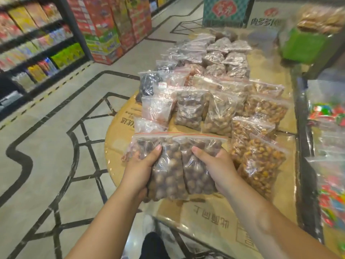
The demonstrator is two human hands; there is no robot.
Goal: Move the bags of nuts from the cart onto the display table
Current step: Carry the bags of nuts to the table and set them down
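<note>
Left hand (141, 169) gripped left bag (168, 180), right hand (218, 165) gripped right bag (197, 176), fingers curled round each, at 6 o'clock over counter (119, 131). Best move looked like laying both flat just short of rows (220, 113) toward 12 (seals away, no overlap).

Two hands show, each with one bag: the left hand (139, 165) grips one bag of round nuts (168, 176) and the right hand (218, 165) a second bag of round nuts (196, 176), two held in all. On the counter (117, 146), four bags of orange-yellow nuts (261, 165) lie between 1 and 3 o'clock from that pair, two brown-nut bags (188, 109) at 12 o'clock, and two pale bags (156, 109) with one dark bag (147, 85) at 11 o'clock. Farther out toward 12 o'clock lie more than ten further bags (214, 70), too blurred for an exact count.
</note>
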